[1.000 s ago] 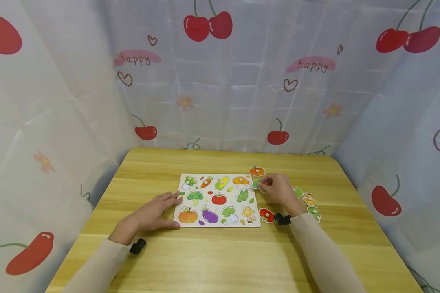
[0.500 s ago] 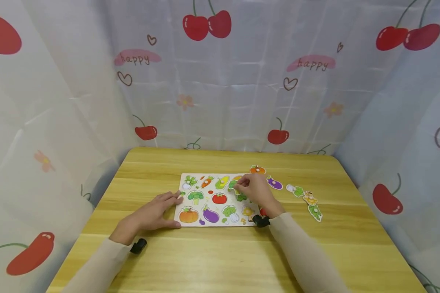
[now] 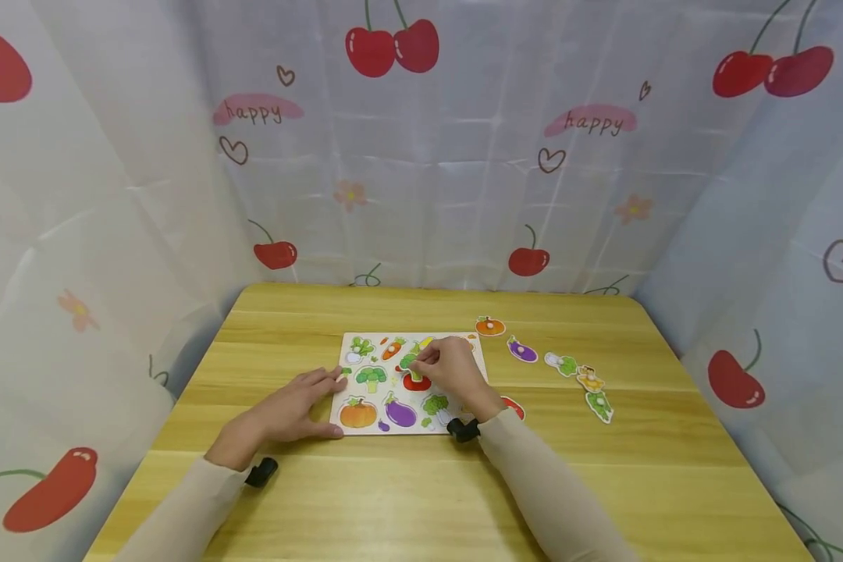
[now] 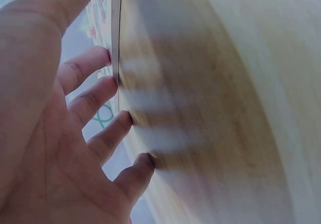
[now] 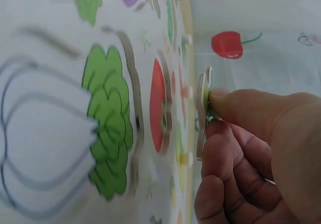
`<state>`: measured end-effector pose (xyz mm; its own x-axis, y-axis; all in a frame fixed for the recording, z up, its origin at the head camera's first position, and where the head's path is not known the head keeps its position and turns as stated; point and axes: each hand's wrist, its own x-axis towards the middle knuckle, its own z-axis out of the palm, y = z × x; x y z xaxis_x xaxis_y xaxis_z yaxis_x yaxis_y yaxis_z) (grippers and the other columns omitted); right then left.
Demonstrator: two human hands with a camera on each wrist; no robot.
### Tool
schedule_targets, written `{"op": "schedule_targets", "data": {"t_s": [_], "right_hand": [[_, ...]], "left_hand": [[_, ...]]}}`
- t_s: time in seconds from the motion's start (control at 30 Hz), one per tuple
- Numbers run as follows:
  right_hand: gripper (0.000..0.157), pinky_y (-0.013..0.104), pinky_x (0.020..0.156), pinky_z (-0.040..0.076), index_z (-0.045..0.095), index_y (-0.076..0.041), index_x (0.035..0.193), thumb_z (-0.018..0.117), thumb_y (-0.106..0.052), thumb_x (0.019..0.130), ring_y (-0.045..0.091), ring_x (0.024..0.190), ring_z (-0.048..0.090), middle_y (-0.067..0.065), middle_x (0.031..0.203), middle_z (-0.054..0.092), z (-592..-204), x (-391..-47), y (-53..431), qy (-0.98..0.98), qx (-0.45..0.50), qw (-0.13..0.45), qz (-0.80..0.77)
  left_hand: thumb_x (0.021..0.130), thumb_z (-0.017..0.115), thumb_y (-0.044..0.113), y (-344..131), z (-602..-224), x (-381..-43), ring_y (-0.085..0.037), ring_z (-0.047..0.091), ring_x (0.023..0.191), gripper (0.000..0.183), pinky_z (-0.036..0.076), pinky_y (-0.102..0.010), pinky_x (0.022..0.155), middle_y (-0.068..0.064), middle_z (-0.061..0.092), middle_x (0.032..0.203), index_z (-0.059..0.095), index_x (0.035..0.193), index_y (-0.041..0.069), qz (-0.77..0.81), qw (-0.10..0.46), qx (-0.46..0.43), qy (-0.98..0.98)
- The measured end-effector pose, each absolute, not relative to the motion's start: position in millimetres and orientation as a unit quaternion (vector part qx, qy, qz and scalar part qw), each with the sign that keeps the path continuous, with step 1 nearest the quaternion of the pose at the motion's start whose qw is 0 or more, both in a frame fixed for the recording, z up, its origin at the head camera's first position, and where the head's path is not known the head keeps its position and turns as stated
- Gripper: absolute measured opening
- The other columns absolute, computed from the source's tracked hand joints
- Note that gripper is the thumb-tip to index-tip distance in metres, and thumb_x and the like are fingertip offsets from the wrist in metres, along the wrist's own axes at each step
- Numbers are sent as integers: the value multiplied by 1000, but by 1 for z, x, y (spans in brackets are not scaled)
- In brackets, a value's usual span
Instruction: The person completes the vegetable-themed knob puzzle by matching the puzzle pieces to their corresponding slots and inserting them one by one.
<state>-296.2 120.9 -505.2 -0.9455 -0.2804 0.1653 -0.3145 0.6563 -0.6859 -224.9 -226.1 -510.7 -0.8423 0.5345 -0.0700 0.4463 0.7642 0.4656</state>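
My right hand [image 3: 457, 371] pinches a broccoli puzzle piece [image 3: 409, 362] between thumb and fingers, above the board near the tomato picture [image 3: 416, 383]. In the right wrist view the piece [image 5: 203, 106] is edge-on and apart from the board. The vegetable puzzle board [image 3: 410, 432] lies flat on the table. At its left edge my left hand [image 3: 288, 406] rests with spread fingers, fingertips touching the edge and table in the left wrist view. A broccoli picture [image 3: 371, 378] shows left of the held piece. My right hand covers part of the board's right side.
Right of the board lie loose pieces: a pumpkin [image 3: 490, 326], an eggplant [image 3: 522, 350], a cabbage [image 3: 560, 364], a mushroom [image 3: 591, 379], a green pea-like piece [image 3: 599, 407] and a partly covered tomato [image 3: 513, 407]. A cherry-print curtain [image 3: 421, 179] surrounds the wooden table [image 3: 393, 499].
My right hand has carried the broccoli piece left from beside the board's right edge to above its middle. The left hand has stayed at the left edge.
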Motion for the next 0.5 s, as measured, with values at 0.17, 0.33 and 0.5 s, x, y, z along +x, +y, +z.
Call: {"op": "schedule_targets", "data": {"t_s": [0.17, 0.33, 0.5], "right_hand": [[16, 23, 65, 58, 89, -12, 94, 95, -25, 101, 6, 71, 70, -1, 86, 84, -509, -293, 107, -907, 163, 10, 389], [15, 22, 63, 54, 91, -14, 92, 95, -25, 100, 5, 68, 67, -2, 83, 84, -510, -291, 95, -906, 171, 9, 387], [16, 22, 63, 53, 90, -15, 92, 96, -27, 100, 5, 69, 66, -2, 84, 84, -513, -289, 83, -912, 173, 9, 373]], "left_hand": [[100, 90, 59, -226, -512, -225, -56, 37, 173, 97, 37, -75, 138, -21, 41, 188, 54, 173, 6, 218, 101, 261, 935], [99, 90, 59, -225, -512, -226, -56, 38, 172, 97, 39, -75, 137, -21, 41, 188, 55, 173, 7, 214, 99, 259, 937], [100, 90, 59, -223, -510, -226, -58, 38, 171, 97, 39, -76, 136, -22, 41, 187, 55, 173, 6, 213, 99, 263, 936]]}}
